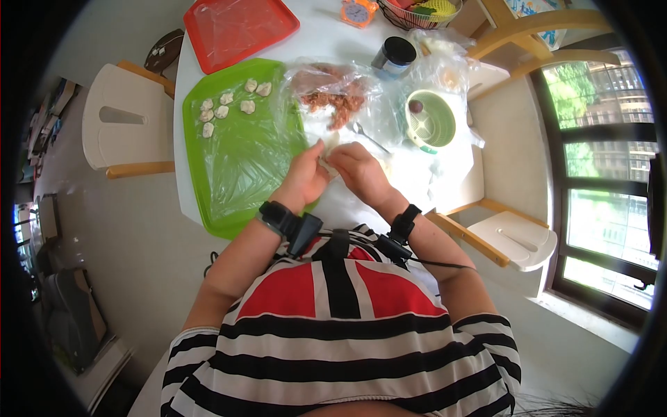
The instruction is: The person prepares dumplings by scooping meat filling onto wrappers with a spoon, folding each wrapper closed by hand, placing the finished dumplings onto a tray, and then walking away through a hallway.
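Both my hands meet over the near side of the white table. My left hand (306, 175) and my right hand (360, 170) are closed, fingertips together, around a pale dumpling wrapper (332, 144), mostly hidden by the fingers. Left of them lies a green tray (243, 163) lined with clear plastic film, with several small folded dumplings (221, 111) on its far part. Just beyond my hands, reddish minced meat (338, 104) sits on a clear plastic bag (375, 87). A metal spoon (372, 137) lies beside the meat, near my right hand.
A red tray (240, 31) lies at the far left. Toward the right stand a black-lidded jar (396, 55) and a pale green basket (432, 125) holding a dark round thing. An orange clock (358, 12) and a wire fruit basket (424, 14) are at the back. Chairs flank the table.
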The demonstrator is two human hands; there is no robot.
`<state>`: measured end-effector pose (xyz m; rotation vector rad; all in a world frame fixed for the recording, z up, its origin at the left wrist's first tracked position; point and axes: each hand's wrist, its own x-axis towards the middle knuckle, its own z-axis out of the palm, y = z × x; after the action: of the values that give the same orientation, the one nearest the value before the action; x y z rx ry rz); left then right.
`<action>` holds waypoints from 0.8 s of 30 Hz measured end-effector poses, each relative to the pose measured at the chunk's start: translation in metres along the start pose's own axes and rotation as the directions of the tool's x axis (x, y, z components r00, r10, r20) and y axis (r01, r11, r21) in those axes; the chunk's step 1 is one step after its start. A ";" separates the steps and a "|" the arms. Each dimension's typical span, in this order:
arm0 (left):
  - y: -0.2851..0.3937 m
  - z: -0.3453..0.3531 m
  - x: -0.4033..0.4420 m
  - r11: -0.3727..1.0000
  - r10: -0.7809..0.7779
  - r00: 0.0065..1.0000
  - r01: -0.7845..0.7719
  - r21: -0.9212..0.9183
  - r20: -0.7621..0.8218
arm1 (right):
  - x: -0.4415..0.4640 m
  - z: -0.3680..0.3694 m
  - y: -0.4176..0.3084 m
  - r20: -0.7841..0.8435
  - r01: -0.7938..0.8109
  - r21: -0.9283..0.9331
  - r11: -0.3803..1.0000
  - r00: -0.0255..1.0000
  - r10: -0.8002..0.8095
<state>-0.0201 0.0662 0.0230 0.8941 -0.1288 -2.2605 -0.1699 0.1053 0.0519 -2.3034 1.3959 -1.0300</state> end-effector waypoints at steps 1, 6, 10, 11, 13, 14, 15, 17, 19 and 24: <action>0.000 0.001 -0.001 1.000 -0.001 1.000 0.001 0.001 0.000 | -0.001 -0.001 0.000 0.028 0.006 -0.011 1.000 1.000 -0.006; 0.003 0.016 -0.010 1.000 -0.003 1.000 0.003 0.004 0.016 | 0.000 -0.012 -0.007 0.131 0.012 -0.072 0.997 0.991 -0.002; 0.003 0.012 -0.008 0.999 -0.013 0.992 0.008 0.039 0.128 | -0.003 -0.016 0.000 0.104 0.018 0.009 1.000 0.994 -0.019; 0.003 0.013 -0.010 1.000 -0.015 0.994 0.013 0.020 0.109 | -0.005 -0.017 0.003 0.051 0.043 0.104 0.994 0.997 -0.049; 0.007 0.019 -0.015 1.000 -0.013 0.996 0.013 -0.001 0.091 | -0.009 -0.027 0.008 0.030 0.078 0.063 0.995 0.996 -0.080; 0.009 0.021 -0.017 1.000 -0.019 0.994 0.020 -0.003 0.109 | -0.010 -0.029 0.009 0.010 0.113 0.021 0.993 0.994 -0.113; 0.010 0.022 -0.018 1.000 -0.027 0.992 0.027 -0.004 0.126 | -0.009 -0.030 0.006 0.010 0.115 0.022 0.993 0.993 -0.115; 0.008 0.016 -0.012 0.999 -0.033 0.990 0.032 0.005 0.138 | -0.007 -0.034 -0.002 0.040 0.155 -0.084 0.984 0.988 -0.152; 0.006 0.016 -0.011 0.999 -0.042 0.987 0.040 0.017 0.154 | -0.006 -0.035 -0.004 0.079 0.184 -0.072 0.980 0.981 -0.178; 0.000 0.014 -0.009 0.994 0.005 0.982 -0.025 0.104 0.189 | -0.008 -0.019 0.007 0.000 0.188 0.017 0.982 0.982 -0.188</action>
<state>-0.0239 0.0695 0.0384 0.7286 -0.3429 -2.3384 -0.1902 0.1108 0.0586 -2.4601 1.1808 -1.0869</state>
